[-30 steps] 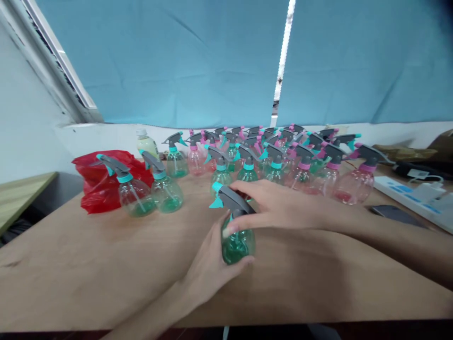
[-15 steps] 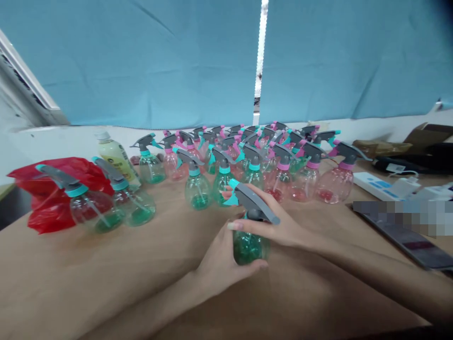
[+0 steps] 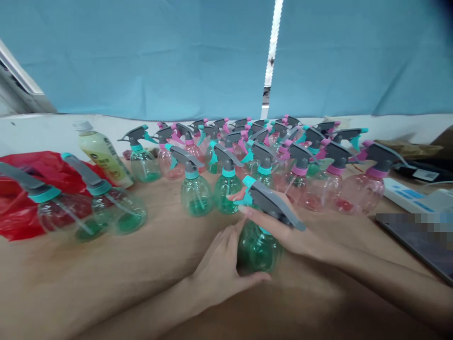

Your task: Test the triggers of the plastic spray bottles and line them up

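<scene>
A green spray bottle (image 3: 261,250) with a grey-and-turquoise spray head (image 3: 271,200) is between my hands, low in the middle of the view. My left hand (image 3: 219,264) curves round the left side of its body, thumb low across the front. Across the neck, just under the head, my right hand (image 3: 297,243) is closed, with its far fingers partly hidden behind the head. Just beyond my hands stand similar bottles, the closest a green one (image 3: 227,189) with a turquoise collar.
Several green and pink spray bottles (image 3: 363,191) are grouped behind. To the left, two tilted bottles (image 3: 122,212) rest by a red plastic bag (image 3: 53,172) and a yellowish bottle (image 3: 102,153). A phone (image 3: 417,245) and power strip (image 3: 410,196) lie on the right of the table.
The view has shifted closer, so the bottles look larger and spread outward. Both hands remain on the green spray bottle; my right thumb sits slightly higher by its head.
</scene>
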